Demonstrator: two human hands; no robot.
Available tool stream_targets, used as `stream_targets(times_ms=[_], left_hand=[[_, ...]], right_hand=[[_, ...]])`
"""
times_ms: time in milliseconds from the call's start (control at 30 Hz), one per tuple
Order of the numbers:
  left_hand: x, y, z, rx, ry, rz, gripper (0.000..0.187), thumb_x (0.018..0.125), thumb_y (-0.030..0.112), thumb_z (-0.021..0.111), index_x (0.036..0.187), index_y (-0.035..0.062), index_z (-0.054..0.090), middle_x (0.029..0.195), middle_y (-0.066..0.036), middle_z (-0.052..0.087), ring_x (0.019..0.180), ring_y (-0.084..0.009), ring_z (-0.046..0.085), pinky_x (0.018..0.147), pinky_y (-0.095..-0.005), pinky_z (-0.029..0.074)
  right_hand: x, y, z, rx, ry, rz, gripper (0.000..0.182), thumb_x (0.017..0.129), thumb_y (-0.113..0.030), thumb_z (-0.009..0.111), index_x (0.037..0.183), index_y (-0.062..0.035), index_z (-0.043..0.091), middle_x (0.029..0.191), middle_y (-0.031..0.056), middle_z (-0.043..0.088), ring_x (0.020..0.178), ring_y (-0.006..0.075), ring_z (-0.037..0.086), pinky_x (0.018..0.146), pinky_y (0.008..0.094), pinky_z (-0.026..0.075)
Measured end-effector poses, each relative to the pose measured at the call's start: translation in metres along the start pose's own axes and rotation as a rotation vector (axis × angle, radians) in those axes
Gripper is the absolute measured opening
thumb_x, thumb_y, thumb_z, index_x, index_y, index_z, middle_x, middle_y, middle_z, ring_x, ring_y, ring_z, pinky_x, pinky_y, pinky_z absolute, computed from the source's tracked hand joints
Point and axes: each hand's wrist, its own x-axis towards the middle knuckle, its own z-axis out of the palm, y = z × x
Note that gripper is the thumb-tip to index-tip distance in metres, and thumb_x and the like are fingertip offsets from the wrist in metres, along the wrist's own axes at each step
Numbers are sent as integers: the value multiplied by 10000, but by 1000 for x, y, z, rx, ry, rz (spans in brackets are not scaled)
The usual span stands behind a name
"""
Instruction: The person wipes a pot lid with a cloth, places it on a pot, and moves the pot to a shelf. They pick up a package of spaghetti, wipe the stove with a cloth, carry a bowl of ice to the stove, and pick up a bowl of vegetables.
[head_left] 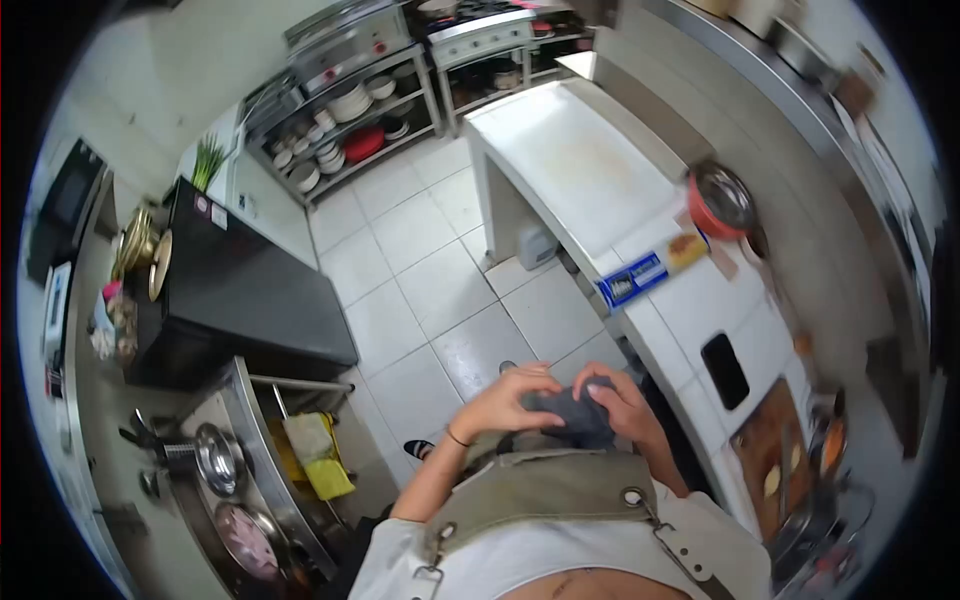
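Note:
My left hand [508, 400] is in front of the apron [545, 495], its fingers curved against the left side of a dark grey cloth-like item [577, 415]. On the other side, my right hand [618, 400] has its fingers and thumb closed on the same dark item. Both hands are close together over the floor, just above the apron's top edge. What the dark item is exactly cannot be made out. Part of it is hidden behind the fingers.
At right, a white tiled counter [680, 340] bears a blue box [635, 282], a phone [724, 370], a red bowl [722, 200] and a wooden cutting board [770, 450]. A steel cart [265, 440] with metal bowls stands at lower left, near a black cabinet [240, 290].

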Motion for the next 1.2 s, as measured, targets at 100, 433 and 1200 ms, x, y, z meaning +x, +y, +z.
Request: stream_targets(times_ms=[100, 433, 1200], left_hand=[[-4, 5, -69, 402, 56, -90, 223, 639, 169, 748, 733, 21, 608, 688, -59, 491, 704, -216, 463, 786, -352, 382], [-66, -49, -256, -279, 624, -2, 272, 746, 199, 672, 861, -42, 625, 934, -96, 615, 948, -201, 568, 859, -335, 428], [90, -136, -691, -166, 845, -83, 513, 860, 71, 533, 1318, 1, 313, 1322, -102, 395, 1181, -170, 397, 975, -274, 327]], right_hand=[[77, -16, -3, 34, -52, -50, 153, 812, -82, 390, 826, 2, 518, 784, 64, 508, 763, 131, 453, 752, 231, 348], [329, -15, 3, 506, 1, -139, 199, 791, -171, 398, 838, 0, 489, 824, 104, 528, 764, 154, 485, 738, 248, 375], [793, -28, 134, -42, -93, -301, 632, 723, 77, 411, 1330, -22, 269, 1297, 145, 374, 1151, 222, 413, 901, 342, 396]])
